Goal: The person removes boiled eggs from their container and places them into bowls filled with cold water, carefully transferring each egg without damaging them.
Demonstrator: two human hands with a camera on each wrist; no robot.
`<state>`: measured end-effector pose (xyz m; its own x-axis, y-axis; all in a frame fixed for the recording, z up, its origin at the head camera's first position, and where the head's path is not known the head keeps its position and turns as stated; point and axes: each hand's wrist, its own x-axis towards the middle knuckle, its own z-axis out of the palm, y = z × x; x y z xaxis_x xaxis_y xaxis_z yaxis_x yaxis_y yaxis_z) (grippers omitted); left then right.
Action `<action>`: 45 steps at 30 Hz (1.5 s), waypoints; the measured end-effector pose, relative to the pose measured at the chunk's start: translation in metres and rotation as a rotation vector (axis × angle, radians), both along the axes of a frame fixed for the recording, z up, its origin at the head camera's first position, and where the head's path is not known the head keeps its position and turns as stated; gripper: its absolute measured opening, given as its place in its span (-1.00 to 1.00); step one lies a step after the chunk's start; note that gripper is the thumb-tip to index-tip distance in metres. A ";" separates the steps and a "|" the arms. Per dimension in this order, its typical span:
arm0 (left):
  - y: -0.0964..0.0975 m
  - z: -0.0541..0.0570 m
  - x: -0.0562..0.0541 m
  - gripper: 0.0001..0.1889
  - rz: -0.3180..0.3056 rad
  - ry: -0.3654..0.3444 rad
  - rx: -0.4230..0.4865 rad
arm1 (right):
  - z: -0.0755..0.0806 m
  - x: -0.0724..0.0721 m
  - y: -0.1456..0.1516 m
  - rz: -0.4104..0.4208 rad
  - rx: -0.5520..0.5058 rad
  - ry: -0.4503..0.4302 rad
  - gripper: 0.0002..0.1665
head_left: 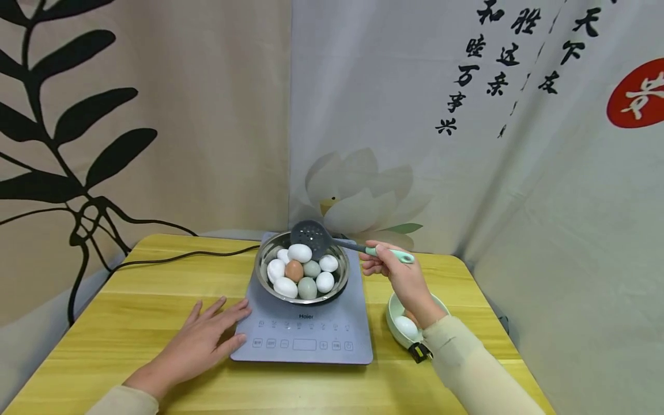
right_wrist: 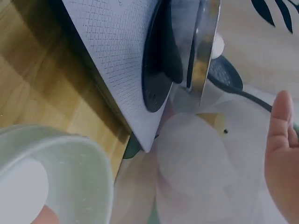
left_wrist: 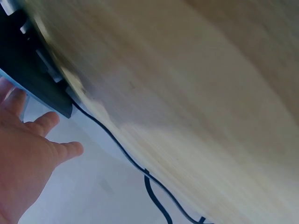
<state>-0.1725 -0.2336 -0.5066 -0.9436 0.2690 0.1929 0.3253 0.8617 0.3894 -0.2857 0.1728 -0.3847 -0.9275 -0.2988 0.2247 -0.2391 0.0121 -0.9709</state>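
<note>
My right hand (head_left: 396, 271) grips the pale green handle of a dark grey slotted skimmer (head_left: 311, 237). Its perforated head is at the back of a steel bowl (head_left: 343, 282), over the rim beside the eggs. Several white, grey-green and brown eggs (head_left: 294, 270) fill that bowl, which stands on a grey induction cooker (head_left: 270, 331). With fingers spread, my left hand (head_left: 207, 331) lies at the cooker's left edge. Below the right forearm, a pale green bowl (head_left: 391, 314) holds a white egg (head_left: 406, 328) and a brown one, partly hidden by the arm.
The yellow wooden table (head_left: 171, 276) carries everything. A black cord (head_left: 207, 253) runs from behind the cooker toward the table's left edge. Printed cloth hangings (head_left: 238, 115) rise close behind the table and at its right. A small black device (head_left: 418, 352) sits at the right wrist.
</note>
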 end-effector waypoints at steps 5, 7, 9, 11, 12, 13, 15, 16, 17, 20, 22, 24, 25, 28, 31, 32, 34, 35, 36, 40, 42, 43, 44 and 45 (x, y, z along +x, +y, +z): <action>0.001 -0.001 -0.002 -0.39 0.000 0.008 -0.001 | -0.002 -0.016 0.013 0.063 -0.042 -0.064 -0.41; 0.001 -0.001 -0.002 -0.40 0.000 0.015 -0.001 | -0.002 -0.020 0.017 0.097 -0.029 -0.052 -0.41; 0.001 -0.001 -0.001 -0.40 0.000 0.021 0.001 | -0.002 -0.024 0.020 0.111 -0.022 -0.053 -0.42; 0.001 -0.002 -0.001 -0.40 0.000 0.027 0.002 | -0.001 -0.026 0.022 0.086 -0.036 -0.078 -0.45; 0.001 -0.003 0.000 -0.41 0.000 0.033 0.004 | -0.001 -0.027 0.022 0.069 -0.049 -0.094 -0.47; 0.001 -0.004 0.000 -0.41 -0.001 0.036 0.004 | 0.000 -0.027 0.021 0.051 -0.063 -0.106 -0.49; 0.002 -0.005 0.000 -0.41 -0.001 0.045 0.006 | 0.002 -0.028 0.020 0.036 -0.063 -0.098 -0.52; 0.002 -0.006 0.000 -0.40 0.002 0.041 0.007 | 0.003 -0.027 0.019 0.048 -0.037 -0.076 -0.52; 0.002 -0.006 0.000 -0.40 0.005 0.037 0.007 | 0.005 -0.026 0.018 0.066 -0.012 -0.051 -0.51; 0.002 -0.007 0.001 -0.39 0.014 0.017 0.003 | 0.009 -0.025 0.014 0.106 0.050 0.006 -0.48; 0.002 -0.007 0.000 -0.38 0.020 0.003 0.000 | 0.009 -0.026 0.010 0.090 0.044 -0.025 -0.47; 0.001 -0.007 0.000 -0.38 0.021 0.001 -0.006 | 0.008 -0.027 0.008 0.038 -0.008 -0.128 -0.49; 0.001 -0.007 0.000 -0.38 0.020 0.000 -0.007 | 0.007 -0.027 0.008 0.004 -0.040 -0.185 -0.49; 0.002 -0.005 -0.001 -0.38 0.020 0.000 -0.005 | 0.004 -0.028 0.008 -0.078 -0.136 -0.323 -0.50; 0.003 -0.004 0.000 -0.39 0.016 0.011 -0.004 | 0.002 -0.027 0.010 -0.142 -0.206 -0.393 -0.49; 0.003 -0.005 0.000 -0.39 0.016 0.011 -0.002 | 0.003 -0.025 0.012 -0.154 -0.223 -0.401 -0.49; 0.004 -0.005 0.000 -0.39 0.015 0.015 0.000 | 0.006 -0.020 0.018 -0.168 -0.242 -0.412 -0.51; 0.005 -0.006 0.000 -0.39 0.014 0.017 -0.001 | 0.009 -0.017 0.023 -0.169 -0.246 -0.412 -0.52; 0.005 -0.006 0.000 -0.40 0.013 0.018 0.000 | 0.012 -0.012 0.029 -0.167 -0.247 -0.407 -0.53; 0.005 -0.005 0.000 -0.40 0.009 0.023 0.005 | 0.029 0.012 0.068 -0.186 -0.268 -0.386 -0.56; 0.005 -0.006 0.000 -0.40 0.007 0.028 0.009 | 0.036 0.027 0.093 -0.200 -0.282 -0.378 -0.56; 0.004 -0.006 0.000 -0.40 0.006 0.031 0.010 | 0.038 0.035 0.106 -0.206 -0.288 -0.372 -0.57; 0.003 -0.006 0.000 -0.39 0.005 0.037 0.008 | 0.040 0.043 0.119 -0.214 -0.295 -0.366 -0.57; 0.003 -0.007 0.000 -0.40 0.006 0.039 0.012 | 0.041 0.051 0.133 -0.212 -0.300 -0.357 -0.56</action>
<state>-0.1723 -0.2308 -0.5132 -0.9370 0.2604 0.2327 0.3349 0.8591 0.3871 -0.2349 0.3059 -0.3441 -0.9953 -0.0670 -0.0703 0.0859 -0.2676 -0.9597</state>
